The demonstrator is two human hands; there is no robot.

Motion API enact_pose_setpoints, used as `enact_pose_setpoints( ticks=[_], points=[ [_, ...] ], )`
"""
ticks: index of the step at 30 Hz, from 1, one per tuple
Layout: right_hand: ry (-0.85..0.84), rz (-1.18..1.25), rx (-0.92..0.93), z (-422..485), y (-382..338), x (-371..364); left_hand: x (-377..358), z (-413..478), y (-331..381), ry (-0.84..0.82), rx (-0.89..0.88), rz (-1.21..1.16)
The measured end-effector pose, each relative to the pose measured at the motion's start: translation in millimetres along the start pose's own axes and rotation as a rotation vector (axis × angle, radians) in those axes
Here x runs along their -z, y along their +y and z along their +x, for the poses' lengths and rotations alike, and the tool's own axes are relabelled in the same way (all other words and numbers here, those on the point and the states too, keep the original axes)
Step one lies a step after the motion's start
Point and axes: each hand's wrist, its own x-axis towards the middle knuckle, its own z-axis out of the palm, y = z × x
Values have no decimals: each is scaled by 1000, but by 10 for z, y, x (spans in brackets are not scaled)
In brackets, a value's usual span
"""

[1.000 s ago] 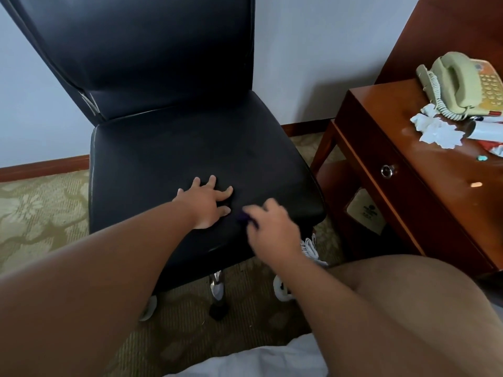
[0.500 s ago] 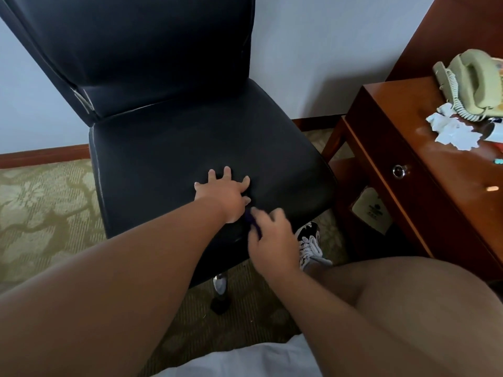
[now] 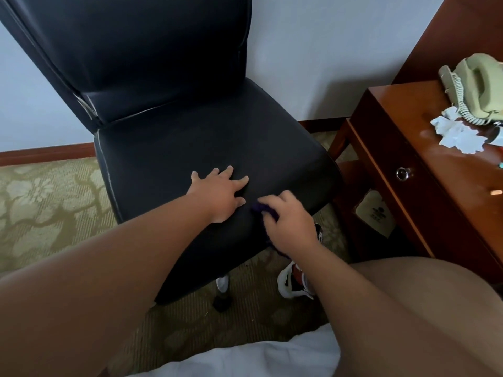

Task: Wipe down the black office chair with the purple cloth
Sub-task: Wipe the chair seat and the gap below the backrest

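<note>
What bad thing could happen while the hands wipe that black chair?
1. The chair seems to stand on a caster, so it might roll away as the left hand leans on the seat.
2. The right hand holds the purple cloth right at the seat's front edge; it could slip off onto the carpet.

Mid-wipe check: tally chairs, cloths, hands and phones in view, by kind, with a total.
Chairs: 1, black office chair.
Cloths: 1, purple cloth.
Hands: 2, left hand flat on the seat, right hand gripping the cloth.
Phones: 1, telephone on the wooden desk.
Total: 5.
</note>
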Motion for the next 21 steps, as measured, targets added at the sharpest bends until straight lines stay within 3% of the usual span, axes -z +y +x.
enact_pose_setpoints(
  ticks=[4, 9, 18, 21],
  points=[
    [89, 120, -276, 138, 158, 81, -58, -162, -172, 2, 72, -102],
    [90, 140, -258, -47, -38, -96, -208, -175, -214, 0, 107, -128],
    [-185, -146, 283, -478, -495, -423, -59, -125, -284, -112, 119, -58],
    [-187, -229, 431, -416, -529, -428, -39, -156, -328, -144, 101, -73]
  ],
)
